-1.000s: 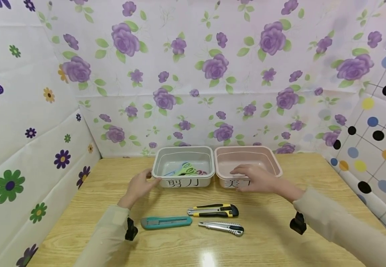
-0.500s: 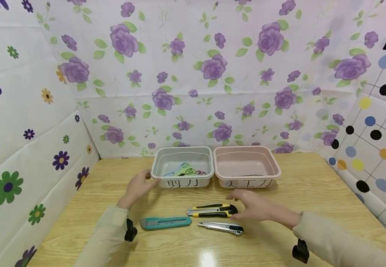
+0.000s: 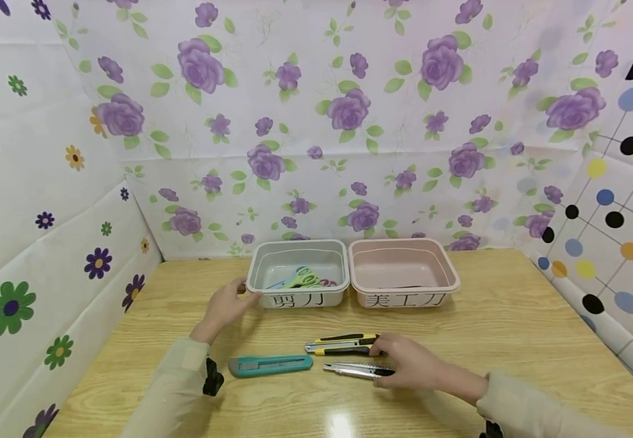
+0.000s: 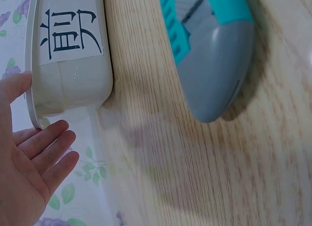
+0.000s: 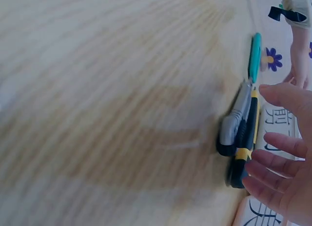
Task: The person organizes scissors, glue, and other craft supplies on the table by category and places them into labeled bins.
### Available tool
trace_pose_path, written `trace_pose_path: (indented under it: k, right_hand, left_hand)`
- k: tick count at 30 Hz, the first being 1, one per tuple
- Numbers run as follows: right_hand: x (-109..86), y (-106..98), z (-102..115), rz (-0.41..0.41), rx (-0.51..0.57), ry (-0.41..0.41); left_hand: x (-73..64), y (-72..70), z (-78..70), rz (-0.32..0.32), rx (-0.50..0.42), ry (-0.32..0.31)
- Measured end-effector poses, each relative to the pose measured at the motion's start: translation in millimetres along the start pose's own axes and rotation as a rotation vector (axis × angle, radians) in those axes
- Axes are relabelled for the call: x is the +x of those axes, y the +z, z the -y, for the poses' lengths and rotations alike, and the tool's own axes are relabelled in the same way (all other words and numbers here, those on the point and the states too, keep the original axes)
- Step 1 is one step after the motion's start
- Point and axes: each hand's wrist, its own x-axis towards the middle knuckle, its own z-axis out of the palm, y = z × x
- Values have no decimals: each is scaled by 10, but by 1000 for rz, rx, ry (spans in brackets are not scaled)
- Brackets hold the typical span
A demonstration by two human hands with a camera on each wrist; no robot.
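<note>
One teal knife, one yellow-black knife and one silver knife lie on the wooden table in the head view; the right hand is over the right ends of the last two. In the left wrist view, the left hand, its fingers loosely extended, touches the rim of the grey bin. In the right wrist view, the right fingers are spread and grasp nothing.

I've got wood-grain tabletop under my right hand, rose-print wall beyond, dotted wall right of it, glare left.
</note>
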Motion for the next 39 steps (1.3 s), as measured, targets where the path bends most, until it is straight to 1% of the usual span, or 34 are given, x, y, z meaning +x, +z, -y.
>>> trace_pose_path:
  k: [5,7,13,19,23,27,33,39]
  right_hand:
    - [-22,61,12,-15,-5,5]
    - [-26,77,20,-15,0,20]
    - [-36,125,25,-6,11,55]
    - [-43,167,-2,-3,17,64]
    - [-41,201,-25,-11,20,59]
    - [-24,233,-37,-31,21,36]
    - [-3,241,-22,-44,31,19]
    - [0,252,-12,-60,-2,7]
  left_hand:
    - [4,3,4,2,-3,0]
    - [6,4,8,-1,-4,4]
    - [15,2,18,-7,0,15]
    - [26,5,22,-12,17,15]
    - [22,6,12,-6,18,7]
    - [16,-1,9,-4,12,7]
    - [20,8,26,-4,13,3]
    - [24,18,44,-6,15,5]
